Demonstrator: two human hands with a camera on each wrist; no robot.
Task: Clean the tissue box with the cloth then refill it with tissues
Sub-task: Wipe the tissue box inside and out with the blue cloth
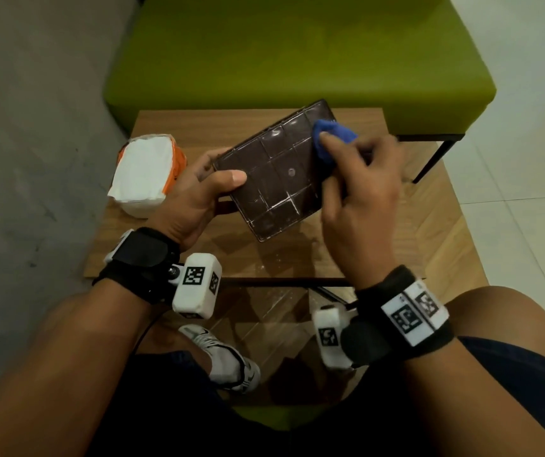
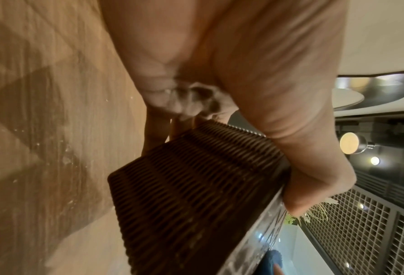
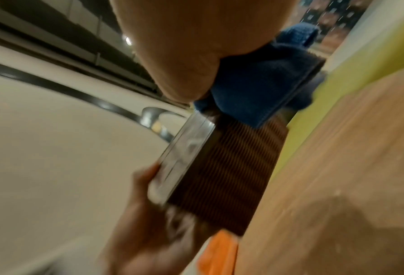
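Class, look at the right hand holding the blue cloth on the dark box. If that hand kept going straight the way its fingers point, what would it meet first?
The right hand points up-left, pressing the blue cloth onto the tissue box. Going on, it would likely slide along the box top; beyond that, depth is unclear.

The tissue box (image 1: 276, 173) showed a dark brown, glossy base moulded in a raised grid that caught the light, probably hard plastic, though blur made that uncertain. Its side walls (image 2: 196, 186) were a finely ribbed weave, matt and rough like wicker. The cloth (image 1: 332, 140) was blue, soft and fuzzy. The tissues (image 1: 142, 169) looked like matt white paper in an orange wrapper. The table (image 1: 380, 232) had a smooth wood-grain top with a slight sheen and pale specks. The bench (image 1: 297, 54) was covered in matt green fabric.
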